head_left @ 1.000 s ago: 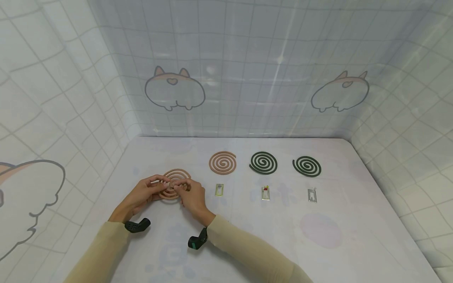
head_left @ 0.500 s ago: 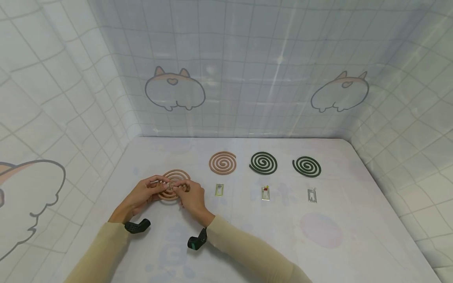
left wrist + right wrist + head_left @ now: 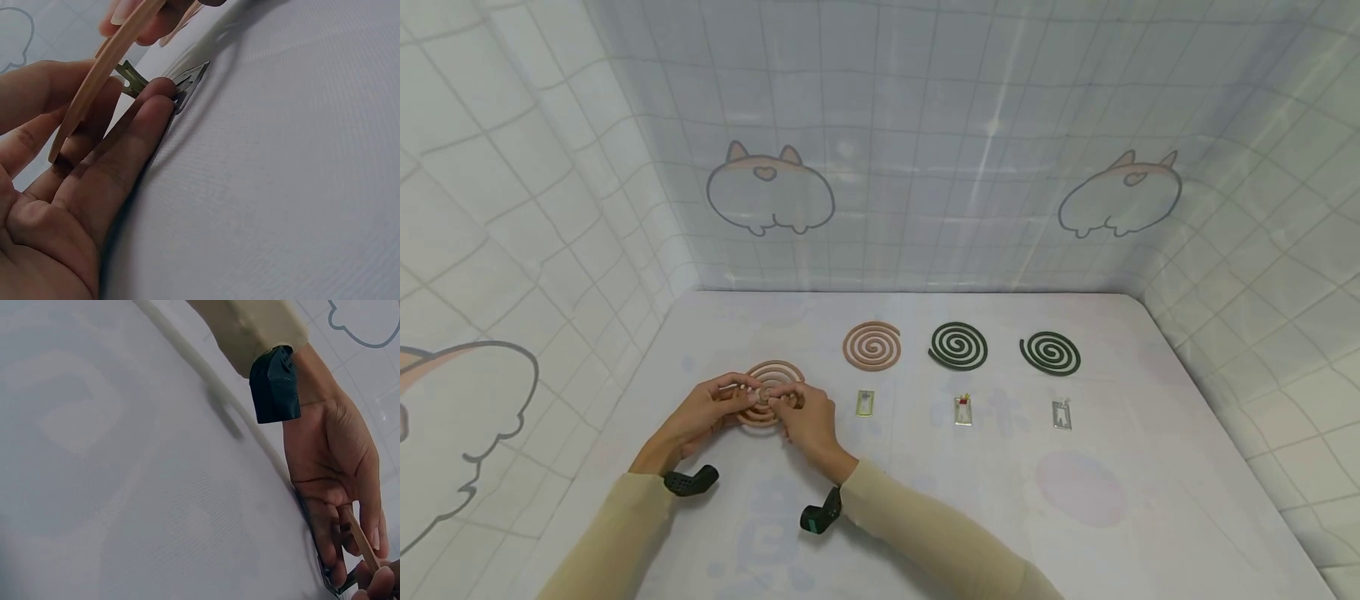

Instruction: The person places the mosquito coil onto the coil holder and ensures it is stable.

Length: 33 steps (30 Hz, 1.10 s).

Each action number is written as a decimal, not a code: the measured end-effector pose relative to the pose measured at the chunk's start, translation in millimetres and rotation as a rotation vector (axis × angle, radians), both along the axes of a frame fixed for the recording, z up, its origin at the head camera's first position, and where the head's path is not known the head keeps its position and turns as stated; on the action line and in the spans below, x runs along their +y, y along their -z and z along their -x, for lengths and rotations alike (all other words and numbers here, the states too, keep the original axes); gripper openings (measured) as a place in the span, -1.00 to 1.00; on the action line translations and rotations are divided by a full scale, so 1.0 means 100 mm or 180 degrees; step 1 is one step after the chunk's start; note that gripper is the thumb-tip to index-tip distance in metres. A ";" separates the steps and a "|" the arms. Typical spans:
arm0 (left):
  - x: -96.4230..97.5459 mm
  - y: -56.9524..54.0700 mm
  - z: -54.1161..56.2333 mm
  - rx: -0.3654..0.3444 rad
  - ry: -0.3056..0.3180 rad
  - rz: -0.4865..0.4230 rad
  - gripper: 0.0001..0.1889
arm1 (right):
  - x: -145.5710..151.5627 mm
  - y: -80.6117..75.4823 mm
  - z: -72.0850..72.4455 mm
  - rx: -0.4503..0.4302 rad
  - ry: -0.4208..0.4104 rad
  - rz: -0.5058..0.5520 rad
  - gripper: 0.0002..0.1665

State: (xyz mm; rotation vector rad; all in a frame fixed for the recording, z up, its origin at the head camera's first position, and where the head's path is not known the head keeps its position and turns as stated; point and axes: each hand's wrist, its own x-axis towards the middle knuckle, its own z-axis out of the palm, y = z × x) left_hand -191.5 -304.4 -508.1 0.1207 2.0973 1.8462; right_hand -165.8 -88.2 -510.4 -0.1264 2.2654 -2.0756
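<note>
The table's [image 3: 1187, 508] left edge lies near the left hand [image 3: 703, 410], while its right edge is well apart from both hands. Its far edge meets a wall [image 3: 940, 250], with a strip of table between that and the coil [image 3: 97, 75]. Right of the right hand [image 3: 811, 423], a gold stand [image 3: 865, 411] lies near the fingers; a second brown coil [image 3: 872, 348] lies beyond it. Farther right come two green coils [image 3: 957, 342] and two silver stands [image 3: 1062, 423]. On the near side, table runs between the forearms.

The coil, at the left of the table, is a thin, flat brown spiral with gaps between its turns, raised off the surface over a metal stand [image 3: 134, 79]. Both hands are closed in small pinches, the left on the coil's left part, the right by its middle. Fingers hide the centre; I cannot tell whether the stand's prong is seated.
</note>
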 end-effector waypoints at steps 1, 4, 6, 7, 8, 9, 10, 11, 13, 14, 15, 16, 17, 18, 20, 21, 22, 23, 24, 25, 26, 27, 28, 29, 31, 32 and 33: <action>0.00 0.00 0.00 0.0003 -0.0009 0.0000 -0.56 | 0.00 0.00 0.00 0.0017 -0.0006 -0.0007 -0.93; 0.01 0.00 0.01 0.0014 -0.0010 -0.0005 -0.56 | 0.01 0.00 0.00 0.0054 -0.0006 -0.0018 -0.93; 0.01 0.00 0.01 0.0018 -0.0004 -0.0010 -0.55 | 0.02 -0.01 -0.01 0.0056 0.0007 -0.0010 -0.94; 0.02 0.00 0.01 0.0022 -0.0007 -0.0005 -0.55 | 0.02 -0.01 -0.01 0.0054 0.0013 -0.0005 -0.94; 0.02 -0.01 0.01 0.0023 -0.0005 -0.0006 -0.55 | 0.02 -0.01 -0.01 0.0047 0.0022 -0.0002 -0.94; 0.02 -0.01 0.01 0.0025 -0.0011 -0.0004 -0.55 | 0.02 -0.02 -0.01 0.0042 0.0027 -0.0002 -0.93; 0.02 -0.01 0.01 0.0027 -0.0015 0.0000 -0.55 | 0.02 -0.02 -0.01 0.0034 0.0038 -0.0009 -0.93; 0.02 0.00 0.01 0.0024 -0.0022 0.0002 -0.55 | 0.02 -0.01 -0.01 0.0026 0.0045 -0.0015 -0.93; 0.02 0.00 0.00 0.0016 -0.0028 0.0010 -0.55 | 0.02 -0.01 -0.01 0.0023 0.0054 -0.0033 -0.92; 0.02 0.00 0.00 0.0011 -0.0031 0.0007 -0.55 | 0.02 0.00 -0.01 0.0020 0.0056 -0.0033 -0.92; 0.02 0.00 0.00 0.0007 -0.0033 0.0009 -0.55 | 0.02 0.00 -0.01 0.0017 0.0054 -0.0035 -0.92; 0.02 0.00 0.00 0.0002 -0.0035 0.0005 -0.54 | 0.02 0.00 0.00 0.0018 0.0050 -0.0034 -0.92; 0.02 0.00 0.00 -0.0002 -0.0035 0.0001 -0.54 | 0.03 0.00 0.00 0.0014 0.0040 -0.0027 -0.92; 0.02 0.00 0.00 -0.0003 -0.0034 0.0001 -0.53 | 0.02 0.00 0.00 0.0013 0.0035 -0.0027 -0.92; 0.02 0.00 -0.01 0.0004 -0.0026 0.0007 -0.52 | 0.02 0.00 0.00 0.0002 0.0027 -0.0031 -0.93; 0.02 0.00 -0.01 0.0010 -0.0017 0.0014 -0.51 | 0.02 0.00 0.00 -0.0003 0.0024 -0.0040 -0.93; 0.01 0.00 -0.01 0.0011 -0.0011 0.0017 -0.51 | 0.02 0.00 0.00 -0.0009 0.0023 -0.0051 -0.94; 0.01 -0.01 -0.01 0.0014 -0.0002 0.0032 -0.51 | 0.02 0.00 0.00 -0.0015 0.0020 -0.0065 -0.94; 0.01 -0.01 -0.01 0.0017 0.0001 0.0045 -0.50 | 0.03 0.00 0.00 -0.0016 0.0014 -0.0079 -0.94; 0.01 -0.01 -0.01 0.0018 -0.0001 0.0052 -0.50 | 0.03 -0.01 0.00 -0.0022 0.0003 -0.0089 -0.93; 0.01 -0.01 -0.01 0.0018 -0.0009 0.0061 -0.50 | 0.03 -0.01 0.00 -0.0031 -0.0010 -0.0098 -0.93; 0.02 -0.01 -0.01 0.0014 -0.0016 0.0061 -0.50 | 0.03 -0.02 0.01 -0.0038 -0.0023 -0.0103 -0.92; 0.02 -0.01 -0.01 0.0013 -0.0022 0.0065 -0.50 | 0.03 -0.02 0.01 -0.0049 -0.0036 -0.0104 -0.92; 0.02 -0.01 -0.01 0.0013 -0.0028 0.0075 -0.50 | 0.03 -0.02 0.01 -0.0059 -0.0050 -0.0108 -0.91; 0.02 -0.02 -0.01 0.0013 -0.0045 0.0080 -0.50 | 0.03 -0.02 0.01 -0.0088 -0.0065 -0.0113 -0.91; 0.02 -0.02 -0.01 0.0016 -0.0043 0.0091 -0.50 | 0.03 -0.02 0.02 -0.0097 -0.0070 -0.0109 -0.91; 0.02 -0.02 -0.01 0.0021 -0.0035 0.0100 -0.50 | 0.03 -0.02 0.02 -0.0102 -0.0076 -0.0109 -0.91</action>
